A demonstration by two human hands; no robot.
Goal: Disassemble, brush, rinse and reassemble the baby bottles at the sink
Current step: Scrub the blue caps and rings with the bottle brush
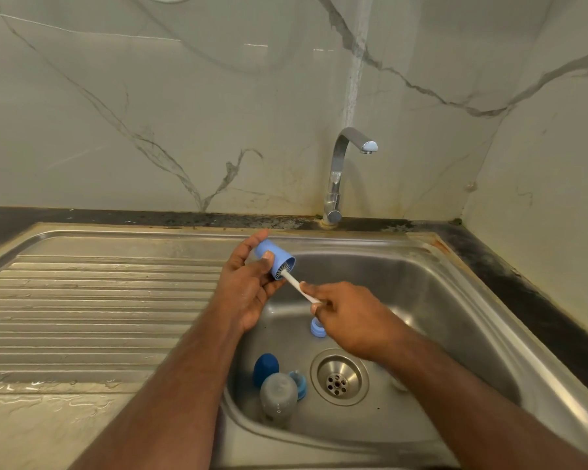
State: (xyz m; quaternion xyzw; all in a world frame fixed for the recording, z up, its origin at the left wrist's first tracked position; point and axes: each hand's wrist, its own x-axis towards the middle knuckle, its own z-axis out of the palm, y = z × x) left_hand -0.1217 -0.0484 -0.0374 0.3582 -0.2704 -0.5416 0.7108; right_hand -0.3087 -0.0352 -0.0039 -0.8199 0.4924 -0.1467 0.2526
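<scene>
Sink (pixel 455 283): held loose bottle parts near the drain. Left hand (pixel 248 286): I had it gripping the light-blue cap (pixel 273 256) over the basin. Right hand (pixel 350 317): pinched the brush (pixel 297 284), bristles inside the cap. Step: brushing; next, I judged, rinsing under the tap (pixel 340 171).

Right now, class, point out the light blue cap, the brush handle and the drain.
light blue cap (pixel 273 255), head view: its outer side wall.
brush handle (pixel 294 283), head view: the bare white shaft between the hands.
drain (pixel 337 381), head view: the perforated centre.
</scene>
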